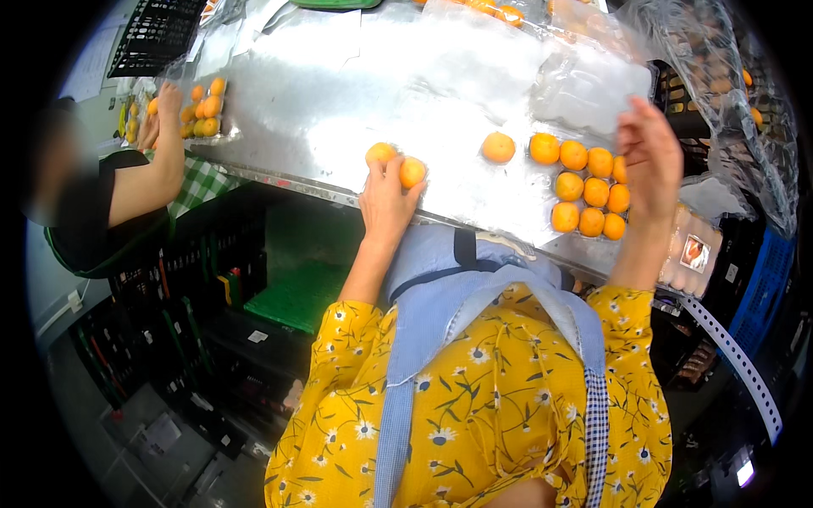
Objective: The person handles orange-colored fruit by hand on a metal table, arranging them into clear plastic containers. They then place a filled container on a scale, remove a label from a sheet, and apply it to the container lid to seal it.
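On the metal table [305, 82], my left hand [387, 197] has its fingers around two oranges, one [381, 153] behind and one [412, 173] to the right. A single orange [498, 147] lies between that hand and a clear plastic tray filled with several oranges [596, 192]. My right hand [648, 149] is raised over the tray's right side, fingers loosely bent and slightly blurred; it hides part of the tray, and nothing shows in its fingers.
At the left a co-worker's hand [169, 101] is beside another tray of orange fruit [206, 108]. Clear plastic packaging [584, 89] lies behind my tray. Plastic film hangs over black crates at the right. A pack of eggs [689, 251] stands beyond the table edge.
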`<state>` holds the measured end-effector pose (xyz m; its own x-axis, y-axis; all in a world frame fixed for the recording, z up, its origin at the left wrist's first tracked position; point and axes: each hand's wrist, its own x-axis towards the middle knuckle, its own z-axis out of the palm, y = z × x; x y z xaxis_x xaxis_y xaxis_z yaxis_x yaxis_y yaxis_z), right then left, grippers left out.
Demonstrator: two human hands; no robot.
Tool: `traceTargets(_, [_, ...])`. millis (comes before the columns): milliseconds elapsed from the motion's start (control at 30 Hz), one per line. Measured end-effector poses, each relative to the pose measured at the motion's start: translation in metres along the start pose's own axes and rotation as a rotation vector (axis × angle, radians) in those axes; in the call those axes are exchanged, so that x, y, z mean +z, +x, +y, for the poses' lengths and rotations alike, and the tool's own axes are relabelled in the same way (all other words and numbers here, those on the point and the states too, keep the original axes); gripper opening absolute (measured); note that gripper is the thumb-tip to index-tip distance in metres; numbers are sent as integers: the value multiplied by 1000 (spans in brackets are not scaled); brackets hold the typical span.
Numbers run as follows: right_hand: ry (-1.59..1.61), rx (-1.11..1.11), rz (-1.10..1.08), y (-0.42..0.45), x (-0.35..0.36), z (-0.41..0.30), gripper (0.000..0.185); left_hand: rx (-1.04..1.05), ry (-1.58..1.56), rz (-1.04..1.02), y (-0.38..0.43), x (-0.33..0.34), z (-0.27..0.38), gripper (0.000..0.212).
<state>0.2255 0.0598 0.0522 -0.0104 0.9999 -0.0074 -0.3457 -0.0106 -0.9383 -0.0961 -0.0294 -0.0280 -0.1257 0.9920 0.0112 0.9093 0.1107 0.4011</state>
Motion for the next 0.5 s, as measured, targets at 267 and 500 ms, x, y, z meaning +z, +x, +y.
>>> traceTargets(267, [-183, 351, -155, -55, 40, 63, 25, 99, -406, 58, -4, 1, -1, 50])
traceTargets(500, [-378, 278, -305, -72, 66, 70, 33, 49, -1162, -140, -3, -11, 44, 54])
